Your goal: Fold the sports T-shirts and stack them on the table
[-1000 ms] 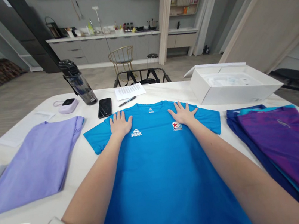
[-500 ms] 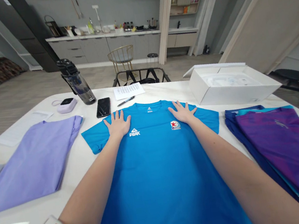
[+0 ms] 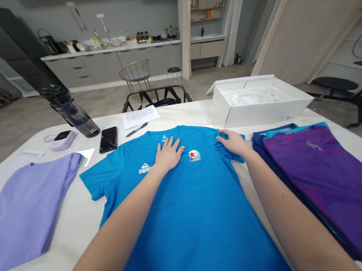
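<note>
A blue T-shirt [image 3: 192, 207] lies spread face up on the white table, its collar at the far side, with a white logo and a round badge on the chest. My left hand [image 3: 167, 155] rests flat on the upper chest between logo and badge, fingers apart. At the right shoulder, my right hand [image 3: 235, 142] has its fingers bent on the sleeve and appears to pinch the cloth; the fingertips are partly hidden. That sleeve looks gathered, while the left sleeve lies flat.
A folded lavender garment [image 3: 23, 206] lies left, a stack with a purple shirt [image 3: 325, 177] right. Behind are a water bottle [image 3: 77, 117], phone [image 3: 108, 139], pen [image 3: 136, 129], printed paper [image 3: 141, 116], lavender device [image 3: 62, 141] and open white box [image 3: 262, 109].
My left hand has slid from the left shoulder to the middle of the chest. My right hand has moved outward onto the right sleeve, its fingers now bent, and the sleeve is gathered.
</note>
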Available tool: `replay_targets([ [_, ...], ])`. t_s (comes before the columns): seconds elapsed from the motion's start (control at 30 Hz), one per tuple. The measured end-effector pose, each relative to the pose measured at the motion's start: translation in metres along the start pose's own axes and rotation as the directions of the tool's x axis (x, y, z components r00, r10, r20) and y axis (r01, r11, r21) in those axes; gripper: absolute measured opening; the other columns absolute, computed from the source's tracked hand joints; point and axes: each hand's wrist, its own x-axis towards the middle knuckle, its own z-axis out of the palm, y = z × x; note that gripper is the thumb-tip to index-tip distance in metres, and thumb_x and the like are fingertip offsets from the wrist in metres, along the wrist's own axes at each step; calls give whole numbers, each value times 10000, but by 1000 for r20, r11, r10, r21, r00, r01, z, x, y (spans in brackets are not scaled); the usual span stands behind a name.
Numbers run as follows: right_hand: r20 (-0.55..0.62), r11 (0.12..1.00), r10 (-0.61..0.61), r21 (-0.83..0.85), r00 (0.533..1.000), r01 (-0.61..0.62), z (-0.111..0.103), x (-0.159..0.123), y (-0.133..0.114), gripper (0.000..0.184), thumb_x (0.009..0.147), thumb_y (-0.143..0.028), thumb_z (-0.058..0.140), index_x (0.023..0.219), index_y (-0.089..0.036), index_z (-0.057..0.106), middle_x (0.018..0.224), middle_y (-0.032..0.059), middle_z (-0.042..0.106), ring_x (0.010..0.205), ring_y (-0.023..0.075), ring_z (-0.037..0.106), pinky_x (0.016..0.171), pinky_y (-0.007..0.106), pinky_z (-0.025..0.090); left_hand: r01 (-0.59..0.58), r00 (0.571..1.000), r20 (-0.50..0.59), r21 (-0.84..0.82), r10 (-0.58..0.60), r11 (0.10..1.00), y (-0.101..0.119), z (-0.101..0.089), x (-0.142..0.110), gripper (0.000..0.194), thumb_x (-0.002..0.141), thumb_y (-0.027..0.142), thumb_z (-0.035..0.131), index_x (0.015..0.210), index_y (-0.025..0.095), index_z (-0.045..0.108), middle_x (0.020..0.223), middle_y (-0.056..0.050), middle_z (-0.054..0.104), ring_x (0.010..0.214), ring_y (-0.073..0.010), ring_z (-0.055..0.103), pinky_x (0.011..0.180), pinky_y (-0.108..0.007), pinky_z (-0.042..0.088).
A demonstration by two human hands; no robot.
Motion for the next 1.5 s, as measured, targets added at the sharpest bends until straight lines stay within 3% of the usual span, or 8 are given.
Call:
replay_targets([
  [0.27,177,997,8,-76,984,6,14,7,-4,589,1041,-505,314,1549,-222,409,1640,71,321,1538,330,199,1222,632,96,98,995,24,0,-98,995,2,6,23,710,994,652,189,1603,303,291,1688,-31,194,1561,-305,144,1245,-592,98],
  [0.4,94,991,-28,-132,995,40,11,7,-1,576,1042,-422,334,1556,-170,393,1619,113,364,1502,310,299,1233,523,225,116,991,-63,6,-116,993,10,0,38,624,1027,549,240,1556,254,392,1640,-98,336,1508,-331,290,1221,-595,190],
  [0.53,-69,960,44,-272,997,-61,-5,-2,-5,464,988,-209,376,1403,-136,570,1422,189,564,1317,319,535,1092,412,448,7,980,-197,9,-5,1000,23,-9,70,471,1024,353,367,1443,197,516,1429,-150,568,1331,-292,518,1111,-437,409],
  [0.63,-108,921,207,-313,972,-231,-16,-9,-10,405,988,-204,367,1271,-141,650,1262,223,642,1162,355,639,960,448,525,-78,987,-140,-34,73,996,32,-10,101,405,1004,310,422,1368,202,563,1296,-136,649,1214,-271,607,1026,-374,472],
  [0.8,-21,870,424,-266,905,-414,-23,-10,-9,352,997,-222,405,1234,-73,619,1181,264,667,1120,356,669,929,446,533,16,1000,-21,-69,-17,998,34,-5,136,353,1004,348,418,1297,237,581,1173,-131,705,1076,-282,679,935,-378,508],
  [1.2,23,843,471,-307,882,-442,-34,-13,-11,368,972,-329,518,1228,-97,645,1221,271,654,1137,343,659,908,439,521,-49,980,188,-118,71,992,18,-24,170,264,793,182,630,1044,186,712,1028,-100,751,783,-219,710,772,-300,530],
  [1.37,80,937,285,-233,955,-260,-69,-30,-28,244,930,-368,575,962,-169,712,911,142,713,869,261,680,741,336,492,-169,977,100,-160,186,973,5,-45,163,186,803,189,624,964,208,715,1039,-72,735,932,-228,676,861,-304,502],
  [1.5,300,977,-87,212,950,22,-101,-49,-87,324,898,-507,611,829,-195,663,704,17,605,599,144,521,552,254,384,-221,975,-73,-402,209,889,-13,-58,141,115,827,219,596,910,196,672,920,-37,712,875,-191,648,826,-290,502],
])
